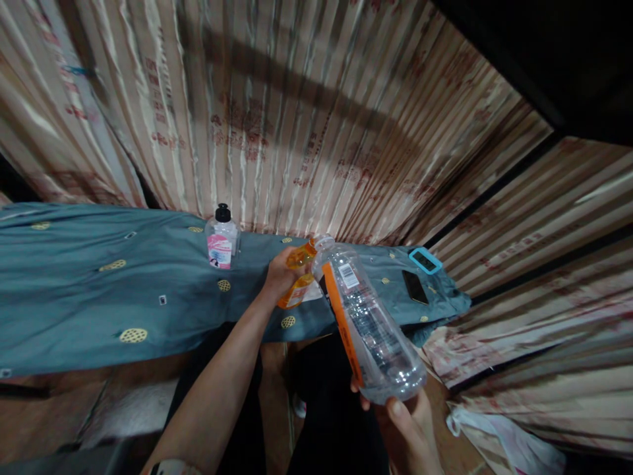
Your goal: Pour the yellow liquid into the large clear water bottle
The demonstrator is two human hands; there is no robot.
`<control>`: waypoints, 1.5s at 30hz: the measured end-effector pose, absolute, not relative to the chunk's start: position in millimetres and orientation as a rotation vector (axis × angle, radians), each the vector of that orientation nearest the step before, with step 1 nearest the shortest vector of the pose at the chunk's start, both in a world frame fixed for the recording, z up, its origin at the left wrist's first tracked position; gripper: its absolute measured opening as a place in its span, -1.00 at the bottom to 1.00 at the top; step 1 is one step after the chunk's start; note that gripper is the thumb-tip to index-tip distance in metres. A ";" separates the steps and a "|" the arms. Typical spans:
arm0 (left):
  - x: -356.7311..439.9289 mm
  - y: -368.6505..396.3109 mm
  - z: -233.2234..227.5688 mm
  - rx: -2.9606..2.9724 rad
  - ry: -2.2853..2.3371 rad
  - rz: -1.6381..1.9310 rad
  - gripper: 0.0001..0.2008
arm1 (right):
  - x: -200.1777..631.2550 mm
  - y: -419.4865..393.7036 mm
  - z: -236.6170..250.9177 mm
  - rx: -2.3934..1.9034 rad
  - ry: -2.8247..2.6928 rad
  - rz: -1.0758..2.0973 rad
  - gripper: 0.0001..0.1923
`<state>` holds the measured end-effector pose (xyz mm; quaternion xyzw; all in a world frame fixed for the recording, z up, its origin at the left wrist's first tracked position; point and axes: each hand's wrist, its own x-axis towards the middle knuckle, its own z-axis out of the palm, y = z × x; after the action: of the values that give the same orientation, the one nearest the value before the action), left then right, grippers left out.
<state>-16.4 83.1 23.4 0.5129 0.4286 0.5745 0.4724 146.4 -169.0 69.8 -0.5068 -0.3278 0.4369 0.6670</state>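
Note:
My right hand (408,425) grips the base of a large clear plastic bottle (368,323) with an orange label, tilted so its open mouth points away toward the table. My left hand (281,274) holds a smaller bottle of orange liquid (298,274), standing on the blue cloth-covered table (99,284). The mouths of the two bottles meet or nearly meet; I cannot tell if liquid is flowing.
A small clear bottle with a black cap and pink label (221,239) stands near the table's back edge. A dark phone (414,287) and a blue-framed device (425,260) lie at the table's right end. Striped curtains (316,119) hang behind. A white bag (504,442) lies on the floor.

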 end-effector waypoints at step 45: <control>-17.7 80.7 27.4 1.261 1.034 1.411 -0.67 | 144.4 -167.1 78.7 -1.127 -0.777 0.975 -0.48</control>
<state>-17.7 80.7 27.4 0.5153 0.4223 0.5766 0.4729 144.4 -167.1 78.7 -0.4994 -0.3443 0.4320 0.6674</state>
